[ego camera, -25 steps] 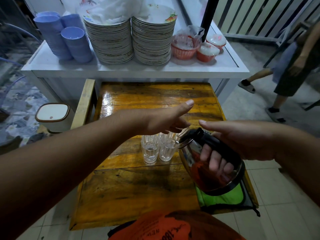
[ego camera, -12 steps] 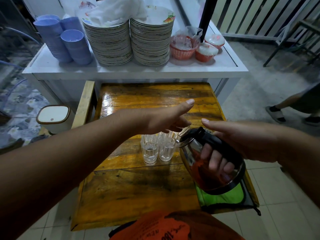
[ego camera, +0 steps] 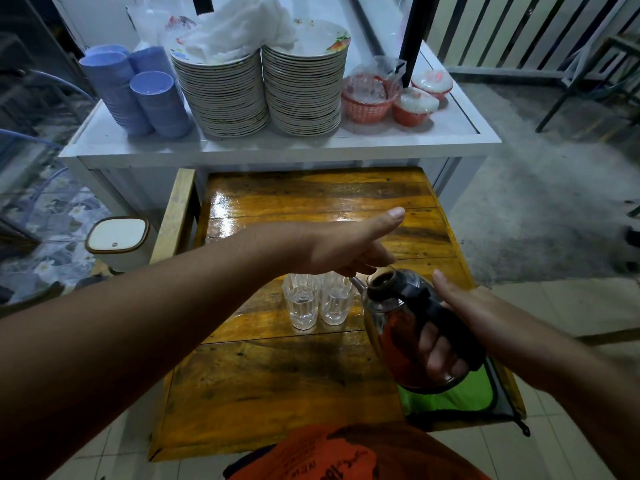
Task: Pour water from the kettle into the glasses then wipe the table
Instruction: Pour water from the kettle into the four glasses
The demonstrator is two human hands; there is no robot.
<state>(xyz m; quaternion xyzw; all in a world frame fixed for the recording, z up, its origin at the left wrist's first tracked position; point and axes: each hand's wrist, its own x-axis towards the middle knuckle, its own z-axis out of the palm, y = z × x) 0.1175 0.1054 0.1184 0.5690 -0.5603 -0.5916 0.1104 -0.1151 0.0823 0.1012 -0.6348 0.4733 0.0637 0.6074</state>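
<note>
On the wooden table [ego camera: 311,375], near its middle, stood a tight cluster of small clear glasses [ego camera: 317,299]; two were fully visible, the rest hidden behind the left hand. Front left glass held a little clear liquid at the bottom; level in the right one could not be read.

Right hand [ego camera: 464,320] was wrapped around the black handle of the steel kettle [ego camera: 398,327], fingers [ego camera: 438,355] curled under the handle, thumb extended along the top. Kettle was lifted off the table and tilted left, spout just beside the rim of the right glass. No stream could be made out.

Left hand [ego camera: 346,247] reached across above the glasses, thumb stretched out toward the far right, remaining fingers bent down toward the kettle lid; whether they touched the lid could not be told.

Under the kettle, at the near right corner of the table, lay a green cloth [ego camera: 450,400] with a dark border.

Beyond the table's far edge stood a white counter [ego camera: 277,147] carrying two tall stacks of plates [ego camera: 263,91], stacked blue bowls [ego camera: 138,95] at the left, and red baskets [ego camera: 370,102] at the right
</note>
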